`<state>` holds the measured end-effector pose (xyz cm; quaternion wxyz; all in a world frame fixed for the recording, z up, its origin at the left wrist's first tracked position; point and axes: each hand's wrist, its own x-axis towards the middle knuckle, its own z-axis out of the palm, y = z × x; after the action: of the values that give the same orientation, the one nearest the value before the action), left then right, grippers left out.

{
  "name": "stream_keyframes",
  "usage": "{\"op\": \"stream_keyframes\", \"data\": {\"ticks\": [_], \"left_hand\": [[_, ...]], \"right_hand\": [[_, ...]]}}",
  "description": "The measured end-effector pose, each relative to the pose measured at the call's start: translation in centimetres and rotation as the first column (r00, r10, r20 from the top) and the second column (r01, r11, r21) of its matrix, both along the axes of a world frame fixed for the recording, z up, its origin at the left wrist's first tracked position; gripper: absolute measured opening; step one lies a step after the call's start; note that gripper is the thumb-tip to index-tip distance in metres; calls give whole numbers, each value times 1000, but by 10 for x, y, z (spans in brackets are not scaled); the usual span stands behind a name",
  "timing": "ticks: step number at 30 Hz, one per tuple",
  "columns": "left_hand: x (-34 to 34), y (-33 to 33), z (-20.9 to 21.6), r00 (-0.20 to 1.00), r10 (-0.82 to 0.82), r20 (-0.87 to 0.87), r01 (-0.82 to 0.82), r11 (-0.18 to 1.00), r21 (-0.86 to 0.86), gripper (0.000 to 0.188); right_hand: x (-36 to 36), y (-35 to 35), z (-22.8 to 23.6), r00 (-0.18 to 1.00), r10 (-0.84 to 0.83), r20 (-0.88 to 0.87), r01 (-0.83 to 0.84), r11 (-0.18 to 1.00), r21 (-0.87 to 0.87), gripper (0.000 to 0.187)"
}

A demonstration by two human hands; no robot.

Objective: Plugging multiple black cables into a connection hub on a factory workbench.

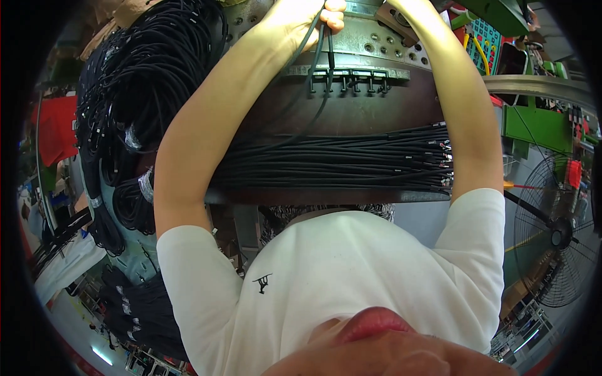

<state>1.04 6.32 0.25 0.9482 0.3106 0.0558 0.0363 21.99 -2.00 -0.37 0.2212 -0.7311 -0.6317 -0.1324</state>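
Observation:
At the top edge, my left hand [318, 20] has its fingers curled round thin black cables [316, 53]. These hang in loops from the hand toward the table. My right forearm [463, 88] reaches up past the top edge, and the hand beyond it is cut off. Below my hands a metal bar [398, 74] carries a row of small black plastic pieces [359, 80]. A dark cable end stands upright near its left part. Closer to my body, a wide bundle of black cables [326, 164] lies across the table, with shiny tips at its right end.
Large coils of black cable [150, 75] are heaped at the left, some tied with clear wrap. A perforated metal plate [370, 44] lies at the far side. On the right are a green machine part [536, 128], a button panel [486, 44] and a caged fan [558, 232].

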Motion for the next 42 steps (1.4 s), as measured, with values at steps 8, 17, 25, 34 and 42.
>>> {"op": "stream_keyframes", "data": {"ticks": [8,17,25,34,42], "left_hand": [[-22,19,18,765,-94,637,-424,-818,389,30],[-4,32,-11,841,289,458,-56,-794,605,20],[-17,23,24,882,457,118,174,-548,818,30],[-180,-62,49,980,47,-193,159,396,904,52],[-330,-155,-76,591,577,-564,779,-226,585,32]], "right_hand": [[-72,-46,37,996,32,-81,-39,996,-84,44],[-50,-40,15,999,27,37,-29,999,46,32],[-35,-52,10,927,109,-358,-54,986,160,42],[-85,-269,25,935,105,-340,5,952,306,22],[-177,-438,-154,875,-393,-282,262,875,-406,42]]}}
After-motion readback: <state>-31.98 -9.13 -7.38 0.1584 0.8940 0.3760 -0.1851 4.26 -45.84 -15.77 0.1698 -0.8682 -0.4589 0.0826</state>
